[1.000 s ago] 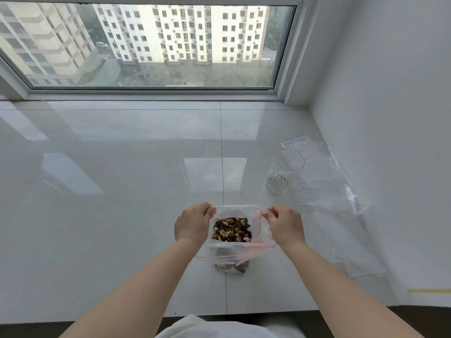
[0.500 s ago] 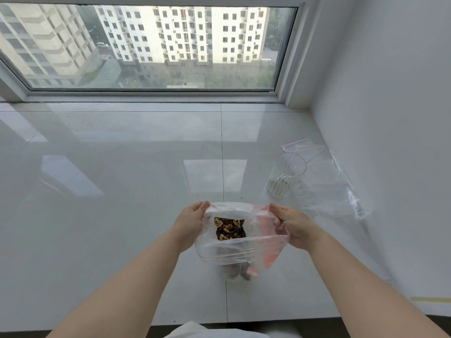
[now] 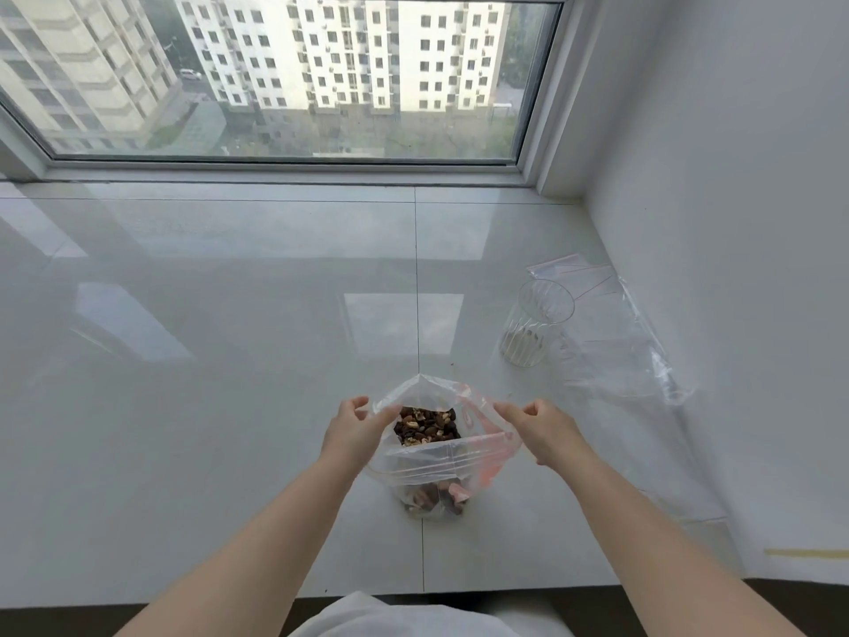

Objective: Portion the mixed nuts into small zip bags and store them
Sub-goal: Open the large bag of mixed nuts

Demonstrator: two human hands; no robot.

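A glossy white tiled sill [image 3: 229, 314] is seen below a wide window [image 3: 294, 75]. Pale apartment blocks [image 3: 349, 52] are shown through the glass, beyond the sill. A white wall [image 3: 735, 223] is positioned along the sill's right edge. A yellowish tape strip [image 3: 804, 554] is found on the wall, near the sill's front right corner. White fabric [image 3: 399, 618] is visible below the sill's front edge.

big window [image 3: 285, 75] up top, apartment blocks outside, glossy white sill [image 3: 206, 314], plain white wall [image 3: 735, 223] on right
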